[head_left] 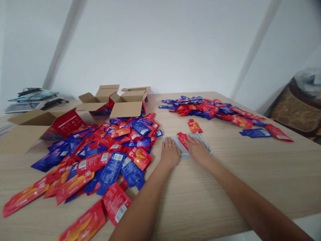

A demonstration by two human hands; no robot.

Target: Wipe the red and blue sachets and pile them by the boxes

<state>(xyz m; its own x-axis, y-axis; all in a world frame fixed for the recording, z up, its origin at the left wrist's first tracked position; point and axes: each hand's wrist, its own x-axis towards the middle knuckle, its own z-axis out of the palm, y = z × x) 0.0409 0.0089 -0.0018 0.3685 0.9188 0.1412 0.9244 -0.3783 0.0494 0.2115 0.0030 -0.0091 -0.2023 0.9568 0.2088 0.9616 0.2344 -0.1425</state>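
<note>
A grey cloth [185, 154] lies flat on the table, with my left hand [171, 152] resting on its left end, fingers spread. My right hand [198, 149] lies on the cloth's right part, and its fingertips touch a red pouch [183, 139] lying on top. Just beyond the cloth is another red pouch [195, 126] with an orange print. To the left spreads a large loose pile of red and blue pouches [112, 167]. A second pile of red and blue pouches [200, 107] lies farther back on the right.
Several open cardboard boxes [126, 109] stand behind the left pile on the wooden table [225, 194]. Folders and dark cables [32, 97] lie at the far left. A patterned brown chair [296, 107] is beyond the right edge.
</note>
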